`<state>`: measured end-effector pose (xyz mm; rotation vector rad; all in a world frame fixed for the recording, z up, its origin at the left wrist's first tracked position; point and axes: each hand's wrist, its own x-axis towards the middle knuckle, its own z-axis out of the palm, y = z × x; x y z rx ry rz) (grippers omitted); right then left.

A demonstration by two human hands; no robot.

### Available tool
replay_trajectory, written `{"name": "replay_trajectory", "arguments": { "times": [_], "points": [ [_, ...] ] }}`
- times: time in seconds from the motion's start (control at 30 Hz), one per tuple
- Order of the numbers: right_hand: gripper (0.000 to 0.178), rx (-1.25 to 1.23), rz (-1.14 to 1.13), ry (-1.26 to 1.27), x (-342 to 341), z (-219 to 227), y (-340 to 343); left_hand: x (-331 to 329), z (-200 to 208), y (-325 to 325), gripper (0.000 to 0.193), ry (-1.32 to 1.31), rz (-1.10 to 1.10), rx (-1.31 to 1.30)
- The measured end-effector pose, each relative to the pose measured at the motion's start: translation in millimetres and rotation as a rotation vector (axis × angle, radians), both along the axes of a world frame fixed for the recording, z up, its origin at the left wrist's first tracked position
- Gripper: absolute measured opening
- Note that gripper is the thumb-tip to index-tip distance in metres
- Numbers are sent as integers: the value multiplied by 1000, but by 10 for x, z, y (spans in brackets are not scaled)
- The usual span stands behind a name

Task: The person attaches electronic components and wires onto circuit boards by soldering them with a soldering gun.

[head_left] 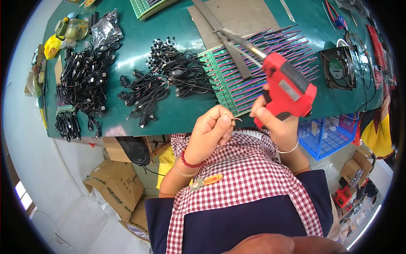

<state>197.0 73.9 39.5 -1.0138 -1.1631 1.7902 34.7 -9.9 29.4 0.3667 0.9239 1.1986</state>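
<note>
My right hand (277,128) grips a red soldering gun (292,86) by its handle, and the gun's metal barrel points up and to the left. My left hand (212,127) is closed in a pinch at the table's near edge, with the thin end of a wire (237,119) sticking out between thumb and finger. Just beyond both hands lies a green circuit board panel (230,97). Rows of coloured wires (296,46) run from it to the right. A flat metal bar (240,67) rests across these wires, and the gun's tip overlaps it in view.
Bundles of black cables (146,95) lie left of the board, with a larger pile (84,76) farther left. A black fan (337,67) stands at the right. Below the table are a blue crate (325,142) and a cardboard box (114,184). More green boards (148,10) sit at the back.
</note>
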Motion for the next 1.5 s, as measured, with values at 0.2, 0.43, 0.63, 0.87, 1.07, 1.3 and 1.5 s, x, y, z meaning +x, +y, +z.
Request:
{"name": "replay_trajectory", "arguments": {
  "times": [0.2, 0.43, 0.63, 0.87, 1.07, 1.3, 1.5],
  "points": [
    [23, 150, 215, -206, -104, 110, -115, 47, -34, 6, 18, 26, 44, -9],
    [23, 157, 258, -210, -68, 52, -120, 35, 37, 0, 11, 165, -15, 10],
    [41, -13, 0, -166, -57, 24, -35, -74, -23, 140, 6, 1153, 78, 254],
    [39, -52, -65, -143, 522, -181, -207, -132, -187, 279, 9, 1549, 100, 301],
    [29, -97, 95, -135, 975, -410, -446, -155, -197, 313, 8, 1601, 51, 278],
    [24, -101, 113, -219, 1105, -525, -576, -136, -204, 315, 9, 1575, 47, 240],
    [18, -100, 121, -299, 1083, -487, -589, -97, -233, 319, 10, 1573, 82, 235]
  ]
}}
